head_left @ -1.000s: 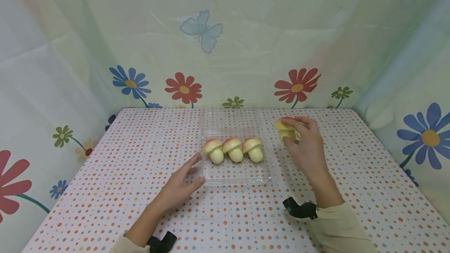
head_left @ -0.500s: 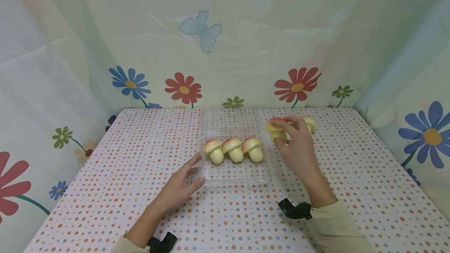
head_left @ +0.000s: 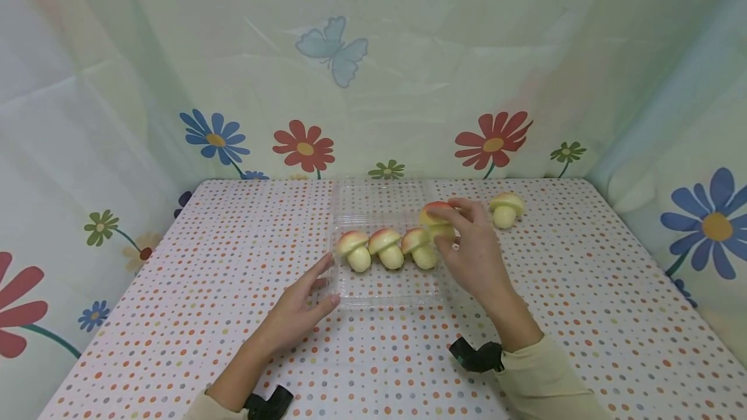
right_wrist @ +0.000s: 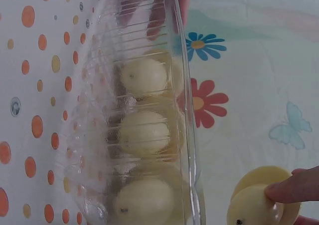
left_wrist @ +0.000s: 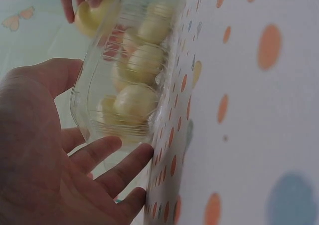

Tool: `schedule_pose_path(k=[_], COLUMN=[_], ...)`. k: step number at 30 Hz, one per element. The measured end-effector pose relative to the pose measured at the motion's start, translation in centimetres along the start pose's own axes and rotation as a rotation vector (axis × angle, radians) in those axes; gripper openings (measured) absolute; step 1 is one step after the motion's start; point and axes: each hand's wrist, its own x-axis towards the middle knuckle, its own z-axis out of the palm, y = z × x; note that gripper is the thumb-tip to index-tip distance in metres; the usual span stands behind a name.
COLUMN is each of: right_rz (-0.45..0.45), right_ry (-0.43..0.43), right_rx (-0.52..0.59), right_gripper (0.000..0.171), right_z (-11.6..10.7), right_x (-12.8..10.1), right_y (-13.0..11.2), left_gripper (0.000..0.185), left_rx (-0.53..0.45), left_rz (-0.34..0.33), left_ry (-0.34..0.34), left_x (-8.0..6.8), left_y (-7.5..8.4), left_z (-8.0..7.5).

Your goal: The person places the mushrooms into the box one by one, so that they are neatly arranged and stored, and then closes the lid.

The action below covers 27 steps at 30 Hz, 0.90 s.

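While the left hand point(head_left: 300, 306) lies flat and spread against the near left corner of the clear plastic tray point(head_left: 390, 290), steadying it on the dotted worktop point(head_left: 175, 290), three mushroom-shaped buns point(head_left: 386, 248) already stand in a row inside, caps up and stalks down, each touching its neighbour. To their right, the right hand point(head_left: 473, 255) pinches a fourth bun point(head_left: 436, 218) by its cap and stalk, holding it above the tray's right end, just beside the third one and not yet set down. Further right, one last bun point(head_left: 505, 207) stands alone on the worktop, well apart from the tray. By my reckoning the job is a little past halfway: three in, one being brought in, one left to fetch, and the hinged lid point(head_left: 382, 196) lying open behind the tray has not been folded over. Seen from the left wrist, the tray wall blurs the buns into pale lumps, and I cannot tell whether the held bun touches the third or only hovers near it. The right palm is turned away from me, and the lid's far edge is hard to trace against the cloth.
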Motion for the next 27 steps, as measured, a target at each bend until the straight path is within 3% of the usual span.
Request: schedule_pose_path(k=[7,20,27], right_rz=[-0.016,-0.081,-0.112], right_ry=[-0.027,-0.070,-0.083], right_rx=[0.005,0.024,0.009], right_gripper=[0.041,0.043,0.044], right_z=[1.0,2.5,3.1], right_x=[-0.2,-1.0,-1.2], right_y=[-0.6,-1.8,-2.4], left_gripper=[0.077,0.076,0.077], left_rx=[-0.002,-0.030,0.004], left_rz=[-0.023,-0.011,-0.001], left_ry=[0.000,-0.021,-0.006], left_x=[0.0,0.0,-0.1], left_y=[0.0,-0.2,-0.2], left_z=[0.0,0.1,-0.1])
